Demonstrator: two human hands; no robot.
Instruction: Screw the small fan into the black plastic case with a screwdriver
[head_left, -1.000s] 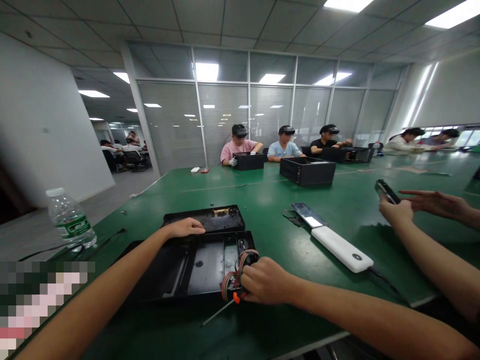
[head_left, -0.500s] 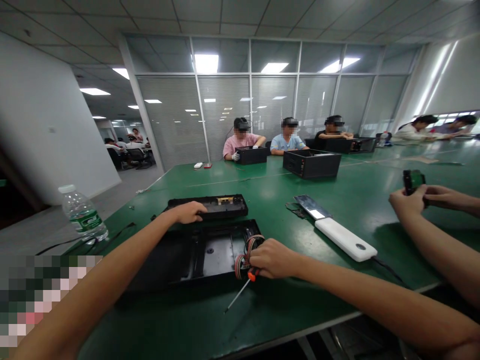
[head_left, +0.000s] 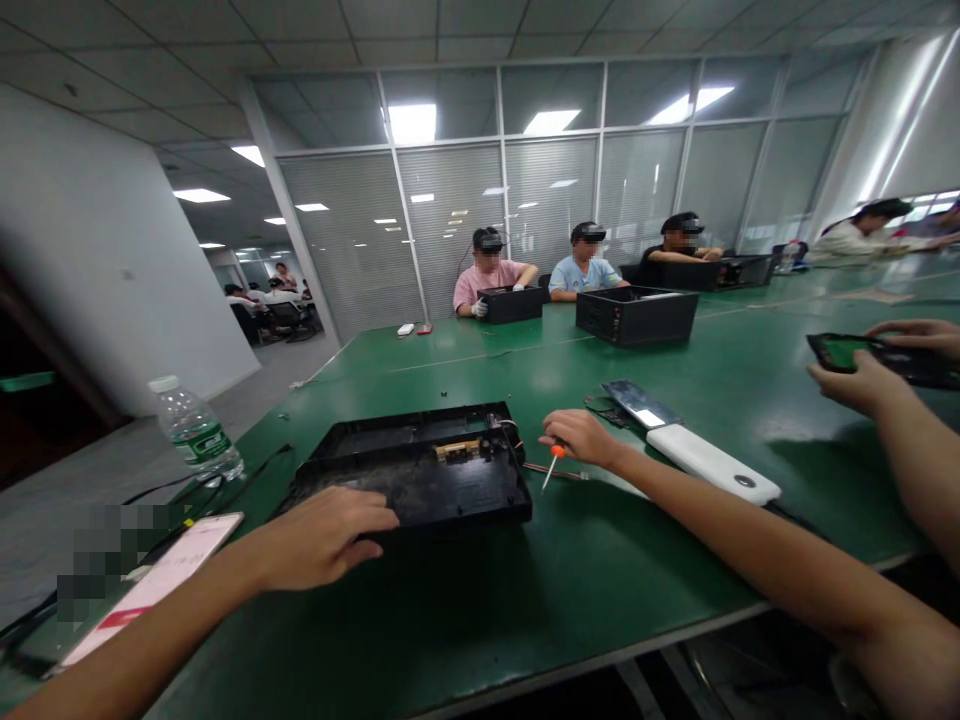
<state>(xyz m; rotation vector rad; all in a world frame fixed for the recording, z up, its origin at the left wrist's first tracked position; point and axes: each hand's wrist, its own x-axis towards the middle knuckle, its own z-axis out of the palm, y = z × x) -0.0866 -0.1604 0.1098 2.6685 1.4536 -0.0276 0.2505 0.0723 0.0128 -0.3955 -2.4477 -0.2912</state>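
Screwdriver (head_left: 556,454) clenched in the right hand (head_left: 581,437), by two black casing pieces on the green table.

From where I stand, the front casing piece (head_left: 450,492) lies on the green table (head_left: 465,630) before the worker, a brass-coloured strip (head_left: 457,451) along its far edge; the rear casing piece (head_left: 397,431) shows just behind it, partly covered from sight. The right hand is closed around the screwdriver, orange collar below the fist, shaft slanting down, right of both pieces. The left hand (head_left: 322,532) is over the front piece's near left part, thumb and fingers apart; whether it touches, I can't tell. A white handset-like device (head_left: 709,464) lies beyond the right forearm.
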